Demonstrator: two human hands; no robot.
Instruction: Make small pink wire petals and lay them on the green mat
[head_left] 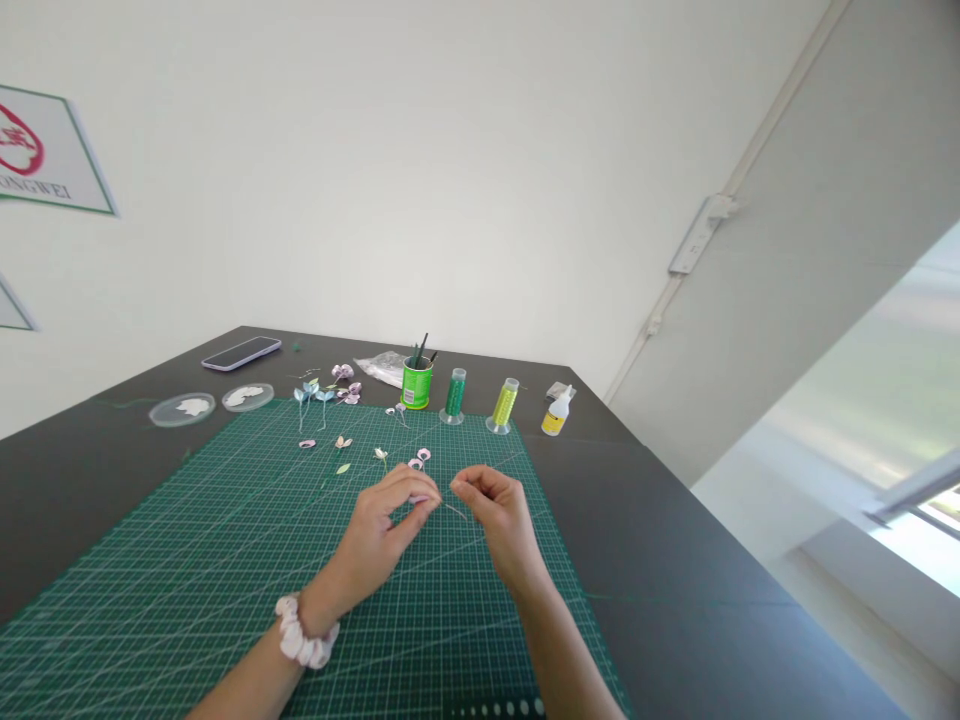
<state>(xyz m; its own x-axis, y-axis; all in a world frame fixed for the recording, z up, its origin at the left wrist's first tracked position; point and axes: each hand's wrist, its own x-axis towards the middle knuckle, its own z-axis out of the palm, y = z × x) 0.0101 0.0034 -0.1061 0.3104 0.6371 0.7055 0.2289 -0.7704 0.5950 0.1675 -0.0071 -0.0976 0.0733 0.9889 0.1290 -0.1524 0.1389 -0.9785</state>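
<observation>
Over the cutting mat, my left hand (394, 520) is closed in a pinch, with a white scrunchie (304, 635) round its wrist. A thin pale wire (455, 512) sticks out from its fingertips, and a bit of pale lilac shows between the fingers. Just to its right, my right hand (499, 515) is also pinched, its fingertips a small gap from the left ones. Whatever it holds is too small to make out. Beyond my hands lie small pink petal loops (424, 455), a white flower on a stem (381, 455) and a green leaf piece (343, 468).
The green cutting mat (225, 560) covers much of the black table (637, 520). Along the back stand a green can of tools (417, 385), two thread spools (454, 397) and a glue bottle (556, 412). Blue flowers (311, 392), shallow dishes (182, 409) and a phone (241, 353) lie left.
</observation>
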